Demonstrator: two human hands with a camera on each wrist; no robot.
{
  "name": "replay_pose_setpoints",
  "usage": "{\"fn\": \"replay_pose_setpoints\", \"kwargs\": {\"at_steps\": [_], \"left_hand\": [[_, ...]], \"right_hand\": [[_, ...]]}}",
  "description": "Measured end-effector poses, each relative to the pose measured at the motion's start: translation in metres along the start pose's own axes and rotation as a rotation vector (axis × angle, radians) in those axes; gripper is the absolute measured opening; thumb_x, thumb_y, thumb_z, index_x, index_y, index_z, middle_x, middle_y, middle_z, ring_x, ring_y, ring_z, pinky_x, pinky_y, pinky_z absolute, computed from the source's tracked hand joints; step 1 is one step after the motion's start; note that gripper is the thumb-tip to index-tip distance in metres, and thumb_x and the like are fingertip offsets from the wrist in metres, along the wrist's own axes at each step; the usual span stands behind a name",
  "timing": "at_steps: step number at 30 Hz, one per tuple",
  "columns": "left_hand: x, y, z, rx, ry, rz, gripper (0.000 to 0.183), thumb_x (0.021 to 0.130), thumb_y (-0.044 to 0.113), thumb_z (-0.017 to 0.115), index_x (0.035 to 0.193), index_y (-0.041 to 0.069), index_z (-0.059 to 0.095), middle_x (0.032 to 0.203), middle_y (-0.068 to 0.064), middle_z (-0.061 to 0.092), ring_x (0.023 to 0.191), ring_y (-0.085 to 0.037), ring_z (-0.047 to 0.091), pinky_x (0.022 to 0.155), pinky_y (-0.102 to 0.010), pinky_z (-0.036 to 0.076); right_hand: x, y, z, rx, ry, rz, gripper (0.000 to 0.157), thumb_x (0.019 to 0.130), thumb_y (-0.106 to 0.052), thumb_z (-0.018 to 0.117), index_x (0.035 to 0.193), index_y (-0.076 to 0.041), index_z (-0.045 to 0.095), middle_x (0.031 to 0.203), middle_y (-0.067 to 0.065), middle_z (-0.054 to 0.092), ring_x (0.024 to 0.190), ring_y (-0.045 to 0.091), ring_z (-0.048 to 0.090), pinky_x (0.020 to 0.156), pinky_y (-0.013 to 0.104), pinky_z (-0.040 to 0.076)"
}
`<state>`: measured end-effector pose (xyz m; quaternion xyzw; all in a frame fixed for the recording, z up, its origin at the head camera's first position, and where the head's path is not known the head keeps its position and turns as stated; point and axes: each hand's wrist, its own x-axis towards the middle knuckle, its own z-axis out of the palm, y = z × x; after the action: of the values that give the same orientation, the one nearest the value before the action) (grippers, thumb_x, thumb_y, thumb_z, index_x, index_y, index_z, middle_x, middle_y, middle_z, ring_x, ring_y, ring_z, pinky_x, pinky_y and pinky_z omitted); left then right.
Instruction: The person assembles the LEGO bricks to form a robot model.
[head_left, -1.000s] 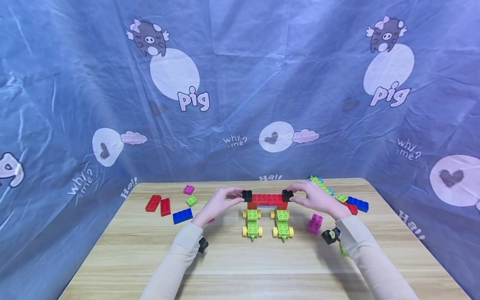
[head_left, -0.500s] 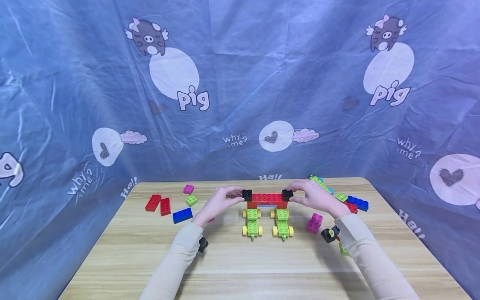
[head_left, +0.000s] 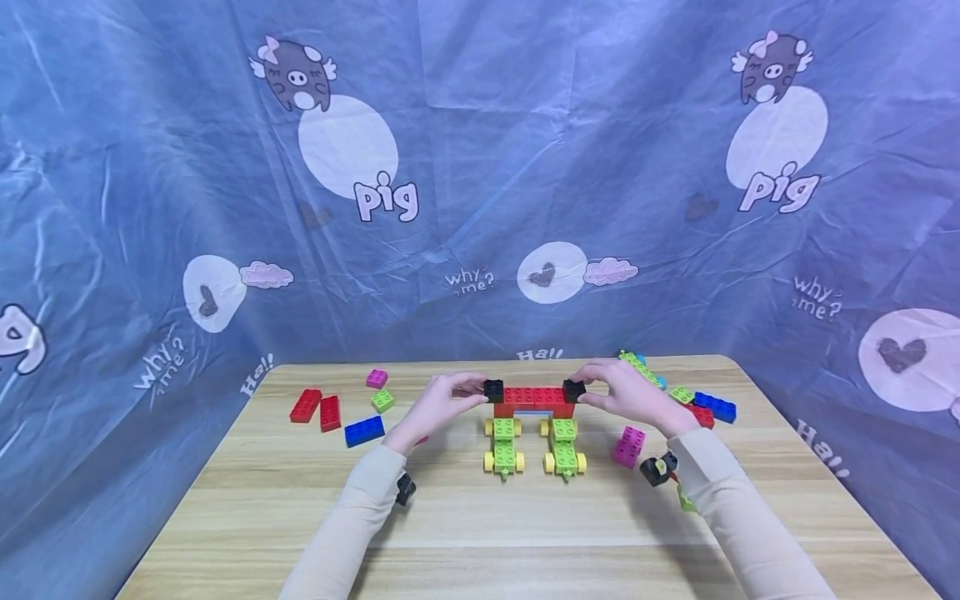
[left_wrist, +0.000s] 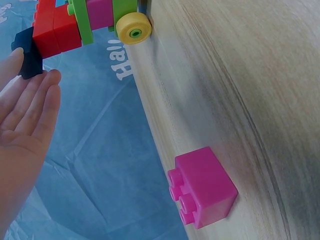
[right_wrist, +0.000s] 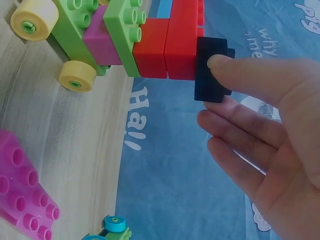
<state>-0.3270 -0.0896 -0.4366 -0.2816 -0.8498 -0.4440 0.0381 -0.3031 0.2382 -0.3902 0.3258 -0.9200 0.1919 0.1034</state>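
Thumb and fingers of my left hand [head_left: 438,408] pinch a black brick [head_left: 492,391] at the left end of a row of red bricks [head_left: 534,398]. At the right end, my right hand [head_left: 628,393] pinches another black brick [right_wrist: 210,70], its thumb on the near face. Below the red row, the wrist views show green plates with a purple brick [right_wrist: 101,42] between them. Yellow wheels [left_wrist: 134,28] stand at the sides. Two green wheeled bases [head_left: 505,458] [head_left: 566,458] reach toward me on the table, side by side.
Left on the wooden table [head_left: 480,525] lie red bricks [head_left: 306,406], a blue brick [head_left: 364,431] and small pink and green ones. A magenta brick [head_left: 629,447] lies right of the model. Further right are blue [head_left: 715,407], red and green pieces. A blue printed cloth hangs behind.
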Motion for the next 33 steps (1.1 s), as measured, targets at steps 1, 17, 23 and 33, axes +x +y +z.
{"fn": "replay_pose_setpoints", "kwargs": {"at_steps": [1,17,23,33], "left_hand": [[0.0000,-0.0002,0.0002,0.002,0.002,0.001,0.036,0.084,0.024,0.069,0.118,0.011,0.064,0.106,-0.005,0.072,0.093,-0.016,0.068,0.087,-0.026,0.054],[-0.0022,0.0012,0.0011,0.005,0.013,0.016,0.036,0.084,0.023,0.069,0.117,0.010,0.064,0.106,-0.006,0.071,0.093,-0.017,0.068,0.087,-0.028,0.054],[-0.0022,0.0016,0.0007,0.015,0.006,0.004,0.036,0.084,0.022,0.069,0.118,0.011,0.063,0.107,-0.005,0.071,0.093,-0.016,0.068,0.088,-0.027,0.054],[-0.0029,0.0019,0.0006,0.015,0.004,0.021,0.037,0.085,0.023,0.068,0.120,0.009,0.062,0.108,-0.007,0.071,0.094,-0.017,0.067,0.088,-0.028,0.054]], "right_hand": [[0.0000,-0.0004,0.0000,-0.006,0.001,0.000,0.026,0.082,-0.015,0.071,0.108,-0.012,0.068,0.105,0.003,0.069,0.095,0.021,0.066,0.081,0.042,0.055],[-0.0017,-0.0030,0.0016,-0.078,0.048,-0.033,0.025,0.081,-0.019,0.073,0.105,-0.013,0.068,0.101,0.001,0.069,0.092,0.018,0.066,0.077,0.036,0.055],[-0.0018,-0.0034,0.0020,-0.085,0.054,-0.031,0.026,0.081,-0.019,0.073,0.105,-0.012,0.068,0.102,0.002,0.070,0.094,0.019,0.066,0.080,0.037,0.055],[-0.0040,-0.0011,0.0036,-0.072,0.077,-0.041,0.027,0.080,-0.017,0.073,0.106,-0.012,0.068,0.105,0.003,0.070,0.098,0.022,0.066,0.082,0.040,0.055]]}}
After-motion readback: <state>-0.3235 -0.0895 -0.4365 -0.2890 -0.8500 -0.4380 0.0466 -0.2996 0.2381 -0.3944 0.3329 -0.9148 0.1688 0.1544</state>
